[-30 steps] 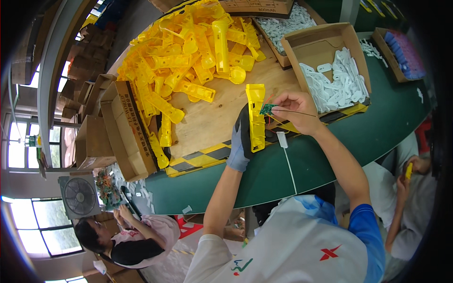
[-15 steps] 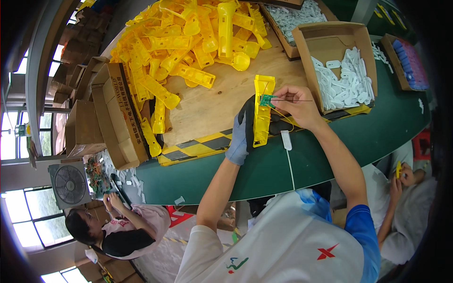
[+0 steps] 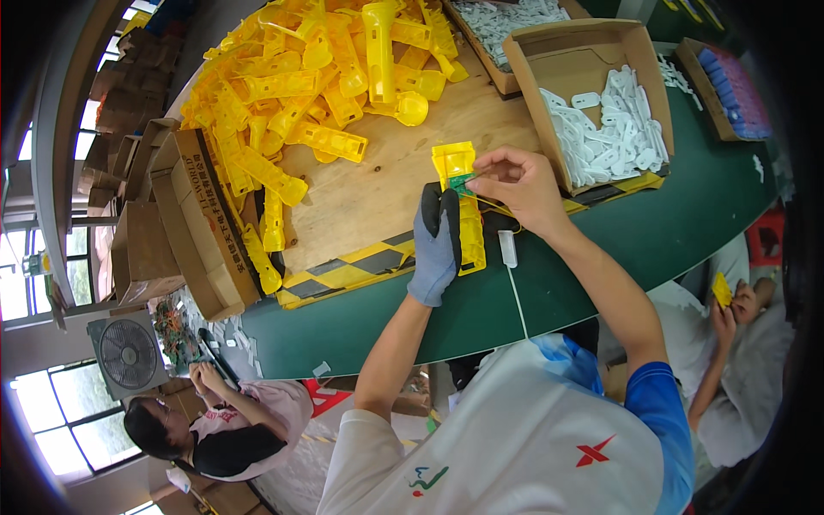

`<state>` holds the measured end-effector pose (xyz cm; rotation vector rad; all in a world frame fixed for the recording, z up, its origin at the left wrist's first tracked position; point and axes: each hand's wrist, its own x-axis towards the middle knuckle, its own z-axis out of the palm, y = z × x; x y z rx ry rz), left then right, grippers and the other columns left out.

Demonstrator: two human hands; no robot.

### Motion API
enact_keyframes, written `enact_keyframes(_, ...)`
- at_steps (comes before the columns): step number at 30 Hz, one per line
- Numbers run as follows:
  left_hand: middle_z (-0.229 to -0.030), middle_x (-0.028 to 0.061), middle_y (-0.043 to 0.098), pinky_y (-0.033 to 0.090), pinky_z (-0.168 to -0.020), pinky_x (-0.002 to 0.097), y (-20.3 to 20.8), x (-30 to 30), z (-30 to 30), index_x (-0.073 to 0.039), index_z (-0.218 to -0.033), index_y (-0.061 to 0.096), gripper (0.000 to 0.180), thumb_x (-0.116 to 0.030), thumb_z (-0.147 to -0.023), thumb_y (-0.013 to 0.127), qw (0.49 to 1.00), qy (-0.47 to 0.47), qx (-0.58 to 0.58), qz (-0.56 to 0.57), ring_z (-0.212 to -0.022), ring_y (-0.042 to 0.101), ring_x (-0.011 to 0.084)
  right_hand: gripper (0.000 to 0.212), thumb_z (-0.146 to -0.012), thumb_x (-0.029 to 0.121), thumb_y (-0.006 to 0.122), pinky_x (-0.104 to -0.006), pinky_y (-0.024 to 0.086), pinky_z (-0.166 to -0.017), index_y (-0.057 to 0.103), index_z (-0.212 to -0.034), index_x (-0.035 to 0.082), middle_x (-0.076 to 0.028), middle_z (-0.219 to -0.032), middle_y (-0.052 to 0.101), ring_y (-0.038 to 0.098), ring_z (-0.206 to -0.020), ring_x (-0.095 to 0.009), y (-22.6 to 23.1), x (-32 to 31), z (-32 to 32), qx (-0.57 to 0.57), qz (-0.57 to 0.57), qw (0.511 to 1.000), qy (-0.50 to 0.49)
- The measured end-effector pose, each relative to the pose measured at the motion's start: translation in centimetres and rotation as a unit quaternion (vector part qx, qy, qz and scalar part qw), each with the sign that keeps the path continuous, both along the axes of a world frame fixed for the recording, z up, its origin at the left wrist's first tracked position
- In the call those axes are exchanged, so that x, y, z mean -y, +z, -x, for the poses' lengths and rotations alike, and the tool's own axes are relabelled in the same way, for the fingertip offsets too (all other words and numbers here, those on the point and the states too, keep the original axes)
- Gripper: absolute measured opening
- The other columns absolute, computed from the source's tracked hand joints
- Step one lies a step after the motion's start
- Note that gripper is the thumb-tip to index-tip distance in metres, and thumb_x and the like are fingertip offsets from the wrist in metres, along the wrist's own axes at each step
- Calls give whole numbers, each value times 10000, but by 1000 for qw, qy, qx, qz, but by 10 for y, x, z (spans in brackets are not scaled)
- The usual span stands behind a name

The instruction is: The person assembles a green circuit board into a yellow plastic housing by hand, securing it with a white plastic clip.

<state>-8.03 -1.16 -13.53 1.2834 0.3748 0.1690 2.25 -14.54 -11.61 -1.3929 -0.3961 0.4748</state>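
My left hand (image 3: 435, 249), in a grey glove with black fingers, is closed around a yellow plastic housing (image 3: 471, 242), an open half shell held upright above the table's near side. My bare right hand (image 3: 530, 190) is closed in a pinch at a small green circuit board (image 3: 462, 184), which lies against the upper part of the shell. A thin yellow wire runs from the board below my right fingers. Just right of the shell, a white plastic piece (image 3: 508, 249) lies on the green table, with a white cord leading toward me.
Yellow housings (image 3: 300, 86) are heaped on a wooden board (image 3: 360, 206) edged with striped tape. A carton (image 3: 592, 43) holds white plastic parts; another carton (image 3: 193, 232) stands left. A person (image 3: 232, 421) sits at left, and another person's hands (image 3: 736, 302) hold a yellow part at right.
The yellow housing has turned so its inside shows more, and its top has shifted left in the picture. My right hand stays at the board. The whole view has shifted slightly.
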Motion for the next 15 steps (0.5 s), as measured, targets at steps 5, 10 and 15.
enact_keyframes(5,-857,47,549,445,-657,259,-2,5,3,-39,-1039,501,191,-227,-1036,468,997,64,31,-40,-765,531,97,215,-867,150,752,-196,486,-687,670,-979,-14,-29,-858,681,620,-766,-47,-9,-5,7,-56,-4,998,34)
enact_keyframes(10,-849,49,552,455,-638,259,-6,5,3,-43,-1043,498,207,-245,-1040,455,988,99,73,-95,-746,547,103,194,-888,120,725,-209,505,-732,653,-1007,-14,-35,-904,679,630,-806,-59,-11,-9,12,-46,-32,997,46)
enact_keyframes(15,-866,64,578,486,-623,263,8,6,8,-45,-1075,490,221,-259,-1043,444,994,70,57,63,-725,585,118,143,-912,73,684,-217,513,-796,629,-1023,1,-33,-957,669,626,-863,-66,-5,-9,19,-138,-57,986,68)
